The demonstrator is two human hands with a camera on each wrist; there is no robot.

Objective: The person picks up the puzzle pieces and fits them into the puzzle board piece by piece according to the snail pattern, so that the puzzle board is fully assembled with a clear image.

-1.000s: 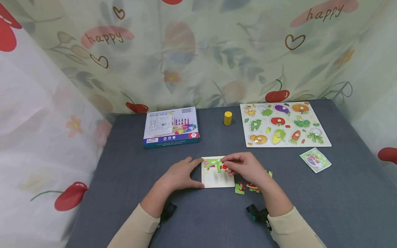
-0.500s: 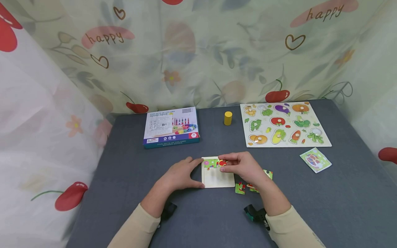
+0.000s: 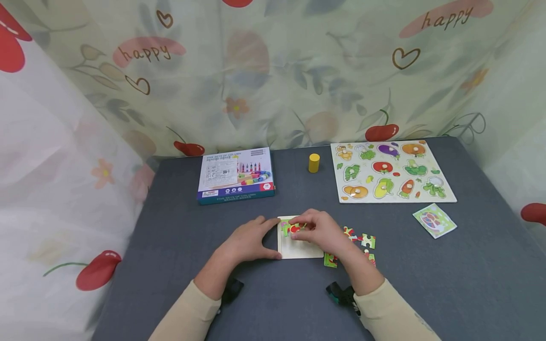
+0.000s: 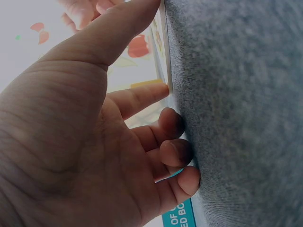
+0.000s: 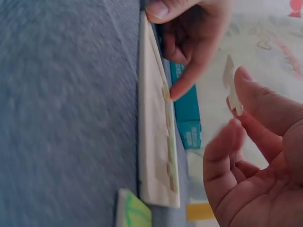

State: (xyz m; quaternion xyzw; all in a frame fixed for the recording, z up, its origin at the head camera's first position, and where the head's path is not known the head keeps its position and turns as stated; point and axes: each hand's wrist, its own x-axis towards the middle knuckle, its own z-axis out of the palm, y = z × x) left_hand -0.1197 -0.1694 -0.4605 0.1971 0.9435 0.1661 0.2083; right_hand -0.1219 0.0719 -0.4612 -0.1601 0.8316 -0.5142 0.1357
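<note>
A small pale jigsaw tray (image 3: pixel 293 250) lies on the grey table, with colourful pieces along its far side. My left hand (image 3: pixel 250 240) touches the tray's left edge, with the index finger at the far corner and the thumb at the near corner; its other fingers bend loosely in the left wrist view. Above the tray, my right hand (image 3: pixel 319 232) pinches a puzzle piece (image 5: pixel 232 85) between thumb and fingers. The right wrist view shows this piece raised off the tray. Several loose pieces, one of them a green piece (image 3: pixel 368 241), lie to the tray's right, partly hidden by my right forearm.
A boxed game (image 3: pixel 235 175) stands at the back left, with a yellow cylinder (image 3: pixel 313 163) to its right. At the back right lies a vegetable peg board (image 3: pixel 393 172), and a small picture card (image 3: pixel 434 220) lies in front of it. Printed cloth hangs behind the table.
My right hand has moved left over the tray with the puzzle piece, uncovering more loose pieces on the right. The left hand stays at the tray's edge.
</note>
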